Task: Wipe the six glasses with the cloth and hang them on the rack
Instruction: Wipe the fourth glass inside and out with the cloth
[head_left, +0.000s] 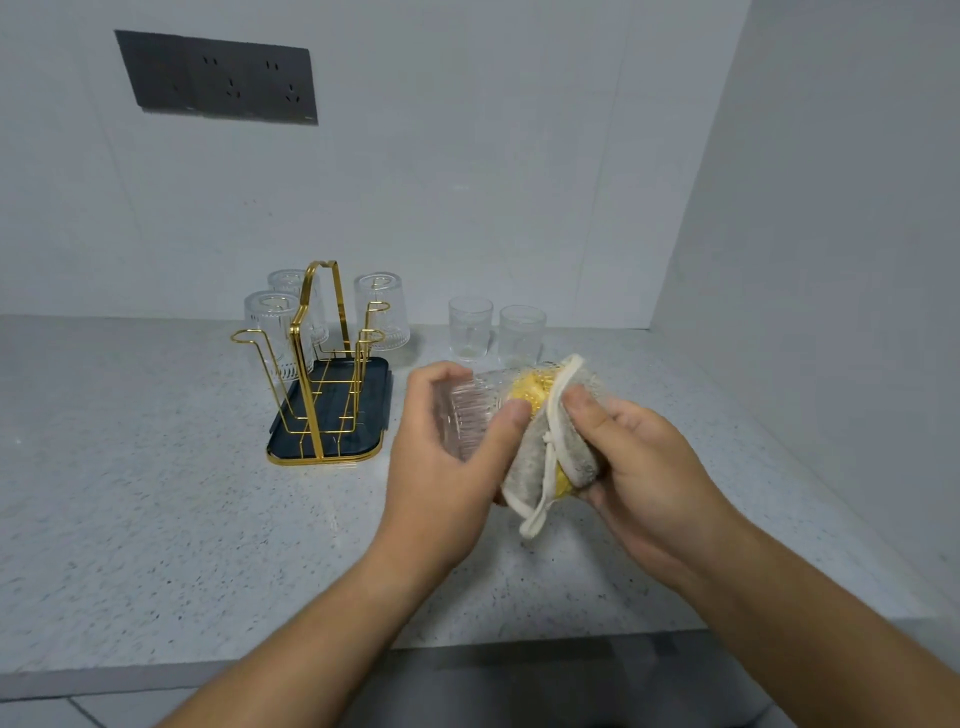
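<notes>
While the left hand (447, 457) is gripping the ribbed glass (467, 415) on its side above the countertop (156, 467), the right hand (639, 457) is clutching the grey-and-yellow cloth (561, 441), part of it stuffed into the glass's mouth. Judgement: turning the glass against the cloth is likely working best, with the left fingers kept spread. Three hung glasses (272, 332) are sitting mouth-down on the gold wire rack (322, 338), over its dark tray (291, 447). Two upright glasses (470, 327) are waiting just behind the hands, near enough to get knocked. The front pegs are looking free.
</notes>
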